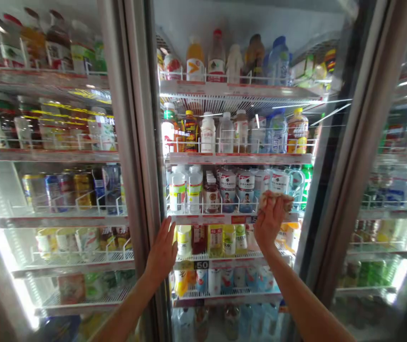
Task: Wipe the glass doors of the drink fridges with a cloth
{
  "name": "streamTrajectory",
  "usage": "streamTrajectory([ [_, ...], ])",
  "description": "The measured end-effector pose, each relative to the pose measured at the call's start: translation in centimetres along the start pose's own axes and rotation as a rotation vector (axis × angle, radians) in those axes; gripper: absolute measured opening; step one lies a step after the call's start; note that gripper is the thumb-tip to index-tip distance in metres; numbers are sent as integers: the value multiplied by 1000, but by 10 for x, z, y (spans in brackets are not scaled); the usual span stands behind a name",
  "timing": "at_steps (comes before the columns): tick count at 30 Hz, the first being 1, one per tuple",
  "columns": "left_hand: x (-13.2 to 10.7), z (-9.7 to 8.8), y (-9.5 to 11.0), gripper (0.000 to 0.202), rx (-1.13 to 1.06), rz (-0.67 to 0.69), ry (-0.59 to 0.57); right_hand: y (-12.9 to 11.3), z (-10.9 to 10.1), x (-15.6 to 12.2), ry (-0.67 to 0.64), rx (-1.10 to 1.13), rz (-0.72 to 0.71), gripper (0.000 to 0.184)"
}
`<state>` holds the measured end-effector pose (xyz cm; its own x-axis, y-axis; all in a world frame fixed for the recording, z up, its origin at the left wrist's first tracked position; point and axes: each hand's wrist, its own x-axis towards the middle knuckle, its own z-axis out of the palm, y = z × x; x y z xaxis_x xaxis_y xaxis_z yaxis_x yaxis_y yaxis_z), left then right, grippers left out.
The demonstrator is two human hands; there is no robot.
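A glass door (231, 128) of an upright drinks cooler stands in front of me. My right hand (270, 221) is closed on a crumpled, pale brownish cloth (278, 200), which appears pressed to the glass at the height of the middle shelf. To the left, my left hand (162, 251) rests with fingers stretched and spread along the door's left edge, by the metal frame (135, 142); it holds nothing. Behind the glass, bottles with white caps (177, 190) and several large labelled bottles (246, 187) stand near the hands.
Shelves with white wire rails and price strips (239, 158) hold rows of bottled drinks. Another cooler section (64, 190) with bottles and cans lies left of the frame. A metal door post (356, 142) and a further glass section (395, 190) are on the right. Light reflections streak the glass.
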<state>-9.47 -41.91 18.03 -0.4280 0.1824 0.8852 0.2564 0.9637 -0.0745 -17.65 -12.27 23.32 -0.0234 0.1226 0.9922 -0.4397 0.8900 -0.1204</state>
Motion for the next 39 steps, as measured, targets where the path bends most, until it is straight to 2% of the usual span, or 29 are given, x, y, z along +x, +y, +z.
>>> streamTrajectory([
  [1,-1,-1,-1,64,-17,-8,-15,-12,4,0,-2,11,1,57],
  [2,-2,-1,-1,64,-32,-21,-23,-30,9,-6,-49,47,-57,57],
  [4,-3,0,-1,63,-62,-29,-27,-74,15,-35,-205,121,-255,53],
  [5,-4,0,-2,63,-77,-28,-25,-93,18,-51,-328,200,-414,49],
  [7,-5,-1,-3,62,-106,-32,-24,-116,21,-75,-545,298,-655,43],
  [8,-5,-3,-4,62,-121,-39,-26,-120,22,-76,-609,330,-736,41],
  [10,-6,-8,-4,60,-152,-73,-36,-119,27,-56,-609,328,-753,38],
  [13,-4,-16,-1,58,-186,-137,-12,-121,38,0,-471,238,-509,40],
  [14,-4,-18,0,58,-191,-151,5,-125,41,11,-441,215,-434,41],
  [16,-3,-20,2,58,-195,-158,28,-133,42,6,-450,230,-445,43],
  [18,-4,-20,3,58,-191,-150,28,-135,34,-29,-534,306,-632,42],
  [20,-7,-20,1,59,-182,-138,9,-127,24,-68,-632,380,-817,38],
  [22,-10,-21,0,59,-181,-127,-9,-111,19,-82,-665,405,-872,34],
  [24,-9,-20,0,58,-188,-136,-8,-94,20,-58,-597,351,-772,35],
  [27,0,-16,7,59,-182,-155,47,-75,26,8,-380,173,-451,40],
  [29,9,-10,17,60,-161,-145,82,-66,24,27,-299,103,-350,43],
  [31,18,-4,30,62,-131,-97,101,-52,12,9,-340,107,-435,45],
  [33,25,4,42,64,-97,-15,114,-32,-5,-30,-445,124,-580,46],
  [35,31,11,52,65,-65,66,117,-5,-19,-57,-481,97,-631,44],
  [37,39,17,61,65,-46,103,110,25,-25,-48,-427,49,-585,40],
  [39,49,23,71,64,-33,109,106,53,-23,-4,-314,-3,-451,41],
])
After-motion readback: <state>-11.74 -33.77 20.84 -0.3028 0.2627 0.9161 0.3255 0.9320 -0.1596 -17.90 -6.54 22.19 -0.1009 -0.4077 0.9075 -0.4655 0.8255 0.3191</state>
